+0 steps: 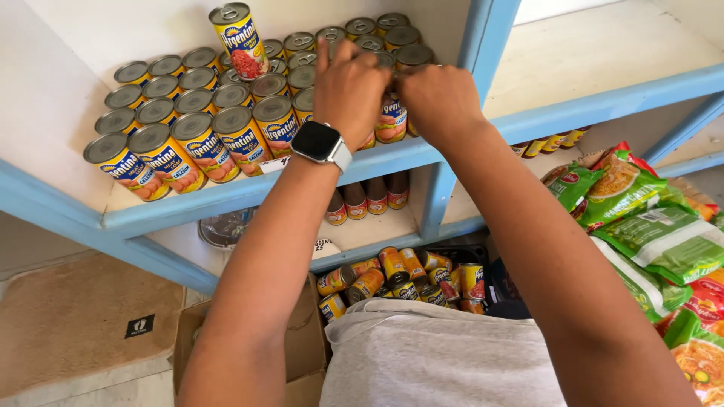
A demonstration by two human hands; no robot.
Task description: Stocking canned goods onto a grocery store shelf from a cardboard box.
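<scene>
Up on the blue-edged shelf point(226, 192) both my hands meet over one tin. My left hand point(348, 89), the one with the black watch point(320, 143) at the wrist, curls its grip over the top of a can point(391, 120) standing at the front of the shelf; my right hand point(437, 98) closes on the same can from the other side. Rows of like cans point(188, 113) fill the shelf beside it, one more stacked on top point(240, 39). Below, loose cans lie in a box point(400, 283), green packets point(648, 226) to the right.
</scene>
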